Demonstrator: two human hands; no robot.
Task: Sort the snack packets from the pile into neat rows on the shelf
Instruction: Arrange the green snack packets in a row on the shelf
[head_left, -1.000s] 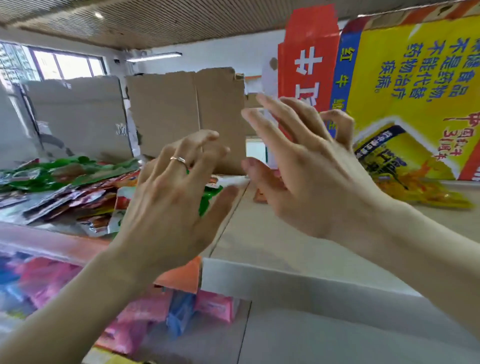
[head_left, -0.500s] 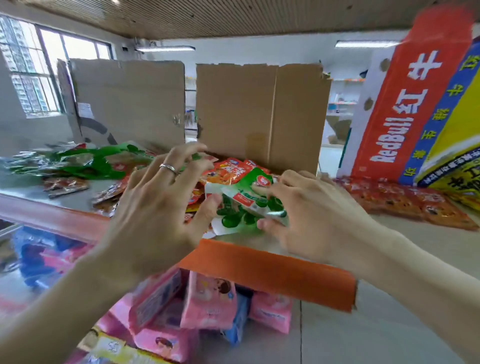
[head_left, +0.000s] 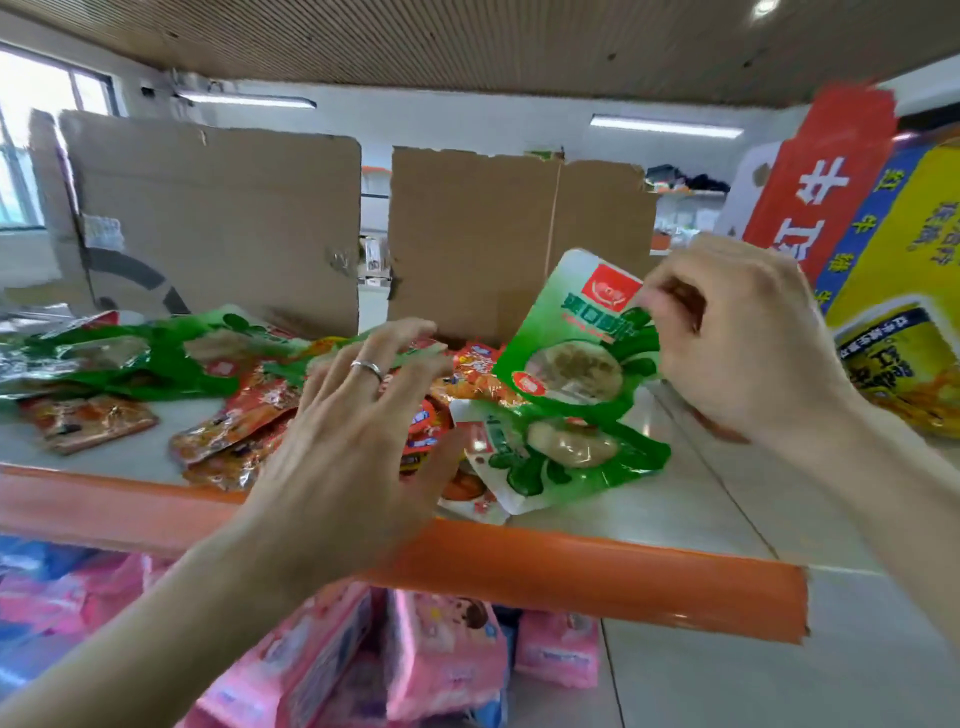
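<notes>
Your shelf runs white across the view with an orange front lip. Two cardboard panels stand along its back, and a red and yellow carton leans at the right.

The pile of snack packets sprawls over the shelf's left and middle, orange ones mixed with green. Pink packs sit on the level below.

Your left hand is over the pile's middle with its fingers spread. Whether the fingertips touch the packets cannot be told.

Your right hand is raised at the pile's right edge. Its curled fingers pinch the upper right edge of a green packet, which hangs tilted to the left of that hand, clear of the shelf.

Just below it a second green packet lies flat near the front lip, between your two hands.

A ring shows on a left finger.
</notes>
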